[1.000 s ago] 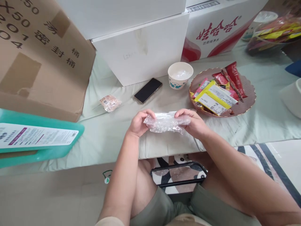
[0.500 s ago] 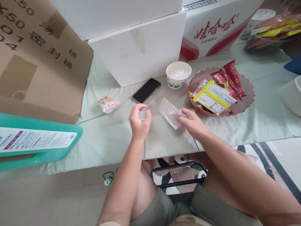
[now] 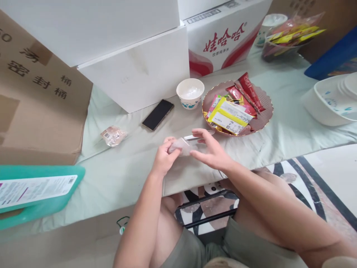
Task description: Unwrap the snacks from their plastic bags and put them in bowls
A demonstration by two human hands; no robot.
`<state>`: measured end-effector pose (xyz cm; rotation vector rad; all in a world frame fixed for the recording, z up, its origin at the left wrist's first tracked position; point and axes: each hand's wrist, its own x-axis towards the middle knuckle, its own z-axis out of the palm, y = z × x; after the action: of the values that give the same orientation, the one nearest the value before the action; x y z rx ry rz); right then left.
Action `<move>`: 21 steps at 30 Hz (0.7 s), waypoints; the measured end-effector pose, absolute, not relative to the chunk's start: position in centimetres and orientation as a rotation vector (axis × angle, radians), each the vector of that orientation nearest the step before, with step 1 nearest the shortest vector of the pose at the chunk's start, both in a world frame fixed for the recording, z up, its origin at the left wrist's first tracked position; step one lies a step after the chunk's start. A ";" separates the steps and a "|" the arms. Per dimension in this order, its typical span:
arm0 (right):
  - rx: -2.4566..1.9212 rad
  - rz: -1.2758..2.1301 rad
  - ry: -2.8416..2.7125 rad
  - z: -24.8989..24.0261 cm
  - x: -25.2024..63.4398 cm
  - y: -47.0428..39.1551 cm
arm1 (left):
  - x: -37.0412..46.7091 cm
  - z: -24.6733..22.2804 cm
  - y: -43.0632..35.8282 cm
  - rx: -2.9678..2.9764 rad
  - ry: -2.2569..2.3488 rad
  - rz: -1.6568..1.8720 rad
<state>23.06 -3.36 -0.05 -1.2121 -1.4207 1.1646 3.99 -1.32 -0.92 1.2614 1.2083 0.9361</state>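
Observation:
My left hand [image 3: 165,157] pinches a small translucent plastic bag [image 3: 180,146] between thumb and fingers, low over the table's front part. Just right of the bag is my right hand [image 3: 210,150], its thumb and fingers spread apart with nothing gripped. Behind the right fingers lies a slim silvery object [image 3: 192,137], partly hidden, so its kind is unclear. A scalloped pink bowl [image 3: 264,121] with gold rim stands beyond the right hand, full of snack packets [image 3: 231,115]. Behind the hands are a black phone [image 3: 158,114] and a paper cup [image 3: 189,102] with clear plastic inside.
A crumpled clear wrapper [image 3: 113,135] lies left on the green tablecloth [image 3: 125,178]. White boxes [image 3: 145,70] and a red-and-white carton [image 3: 220,44] line the back. A brown carton [image 3: 41,123] and a teal jug [image 3: 55,201] stand left, a white container [image 3: 320,104] right.
The plastic bag has passed from my right hand to my left hand. My right fingers have opened beside it. The view has shifted, with the table items appearing further left.

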 end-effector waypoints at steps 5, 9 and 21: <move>-1.290 1.152 -1.521 0.3 23.3 -3.2 | 4.7 -0.4 -1.8 1.266 1.173 0.836; -1.293 1.168 -1.388 0.2 23.5 -3.3 | 4.9 1.4 0.5 1.351 1.435 1.130; -1.230 1.194 -1.674 -1.0 22.4 -2.8 | 14.8 6.9 20.4 2.419 1.628 0.195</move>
<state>22.42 -2.83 -1.00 -1.2303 -1.6736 1.1945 14.84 20.36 6.93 2.4187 1.6278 0.1951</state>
